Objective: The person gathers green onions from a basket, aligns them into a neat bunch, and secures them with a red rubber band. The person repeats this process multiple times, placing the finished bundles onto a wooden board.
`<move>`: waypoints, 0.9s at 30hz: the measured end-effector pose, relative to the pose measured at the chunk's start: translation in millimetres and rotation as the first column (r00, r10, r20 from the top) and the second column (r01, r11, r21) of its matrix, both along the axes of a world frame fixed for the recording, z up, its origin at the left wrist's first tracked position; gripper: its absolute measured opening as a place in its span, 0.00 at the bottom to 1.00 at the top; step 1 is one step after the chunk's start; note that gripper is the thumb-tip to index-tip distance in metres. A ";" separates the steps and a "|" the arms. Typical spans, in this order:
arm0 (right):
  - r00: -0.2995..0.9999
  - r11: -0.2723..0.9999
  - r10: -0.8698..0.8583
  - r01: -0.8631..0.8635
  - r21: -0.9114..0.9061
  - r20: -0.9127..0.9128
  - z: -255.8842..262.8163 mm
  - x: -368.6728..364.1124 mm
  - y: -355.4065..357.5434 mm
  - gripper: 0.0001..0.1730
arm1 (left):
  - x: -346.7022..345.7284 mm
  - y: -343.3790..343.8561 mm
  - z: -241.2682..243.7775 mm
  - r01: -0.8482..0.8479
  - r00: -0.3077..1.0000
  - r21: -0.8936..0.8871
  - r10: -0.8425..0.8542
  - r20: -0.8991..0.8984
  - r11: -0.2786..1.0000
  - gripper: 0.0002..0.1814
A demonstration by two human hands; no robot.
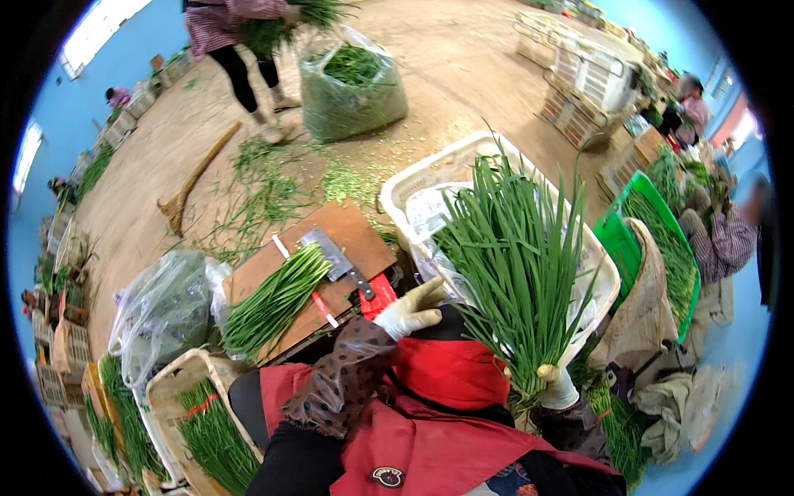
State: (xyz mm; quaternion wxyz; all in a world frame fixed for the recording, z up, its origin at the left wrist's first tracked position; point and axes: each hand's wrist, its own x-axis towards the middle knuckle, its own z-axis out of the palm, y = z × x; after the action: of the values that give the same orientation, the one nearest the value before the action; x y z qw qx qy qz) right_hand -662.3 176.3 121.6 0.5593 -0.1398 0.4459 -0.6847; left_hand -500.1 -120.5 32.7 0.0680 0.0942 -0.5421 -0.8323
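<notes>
My right hand (557,385), in a pale glove, grips the base of a large bunch of long green leaves (518,248), perhaps garlic chives, fanned over a white plastic crate (397,192). Gloved too, my left hand (412,310) holds nothing, its fingers spread above my lap. Left of it, a wooden board (366,239) bears a smaller bunch of green stalks (279,297) and a cleaver (335,257) with a dark handle. A red-and-white strip (324,309) reaches out from under the stalks. Red strips (379,296) lie by the cleaver's handle.
A clear plastic bag (164,304) and a crate with tied greens (214,428) stand at the left. Ahead are a big bag of greens (353,93), a broom (201,173), leaf scraps and a person carrying greens. A green tub (626,248) stands at the right; other people sit beyond.
</notes>
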 end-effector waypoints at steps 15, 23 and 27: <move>0.236 0.781 0.518 -0.523 0.342 -0.822 37.8 123.5 -84.8 0.40 | 138.5 52.2 -8.3 -0.316 0.829 0.480 0.484 -0.279 0.818 0.40; 0.214 0.644 0.694 -0.611 0.460 -0.688 37.2 145.5 -96.5 0.41 | 167.5 43.5 47.9 -0.358 0.666 0.698 0.694 -0.275 0.620 0.48; 0.243 0.570 0.759 -0.695 0.438 -0.604 48.3 158.6 -112.1 0.41 | 184.9 24.6 26.6 -0.322 0.621 0.707 0.704 -0.343 0.629 0.52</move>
State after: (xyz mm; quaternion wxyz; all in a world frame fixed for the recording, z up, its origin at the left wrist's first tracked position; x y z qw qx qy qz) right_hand -503.8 64.1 169.9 0.5807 -0.5722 0.5412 -0.2061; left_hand -315.3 -95.9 59.3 0.4503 0.0051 -0.1547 -0.8794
